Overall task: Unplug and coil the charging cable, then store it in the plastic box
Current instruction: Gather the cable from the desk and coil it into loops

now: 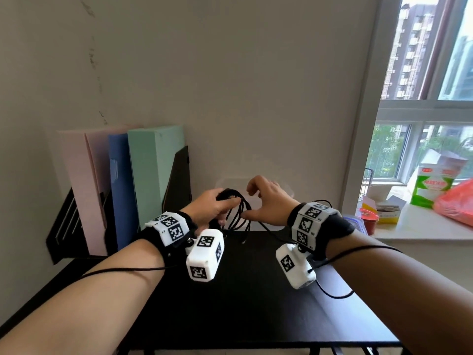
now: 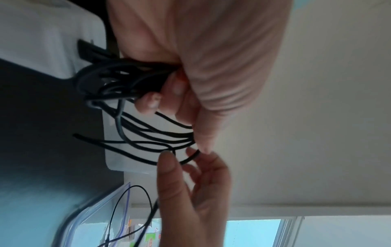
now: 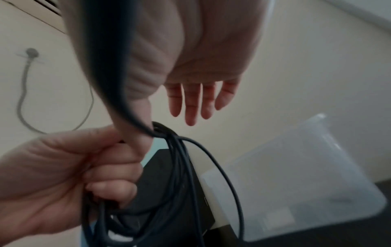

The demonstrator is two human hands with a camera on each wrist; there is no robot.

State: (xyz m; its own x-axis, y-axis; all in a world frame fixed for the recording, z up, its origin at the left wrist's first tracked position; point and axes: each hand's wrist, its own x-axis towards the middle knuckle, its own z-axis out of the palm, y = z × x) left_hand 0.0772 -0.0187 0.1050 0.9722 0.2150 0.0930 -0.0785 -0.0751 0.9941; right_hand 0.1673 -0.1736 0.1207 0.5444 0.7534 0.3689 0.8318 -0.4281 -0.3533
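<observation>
Both forearms fill the head view; my left hand [image 1: 213, 204] grips the coiled black charging cable [image 1: 236, 213] above the black desk [image 1: 243, 298], loops hanging, while my right hand [image 1: 266, 201] sits just beside it, fingers loosely curved, holding nothing. Behind them stands the clear plastic box [image 1: 230, 183]. Left wrist view: fingers [image 2: 152, 102] curl round the bundle, strands draping toward the right thumb [image 2: 169, 167]. Right wrist view: relaxed fingers [image 3: 191, 103] spread over the box [image 3: 306, 167].
</observation>
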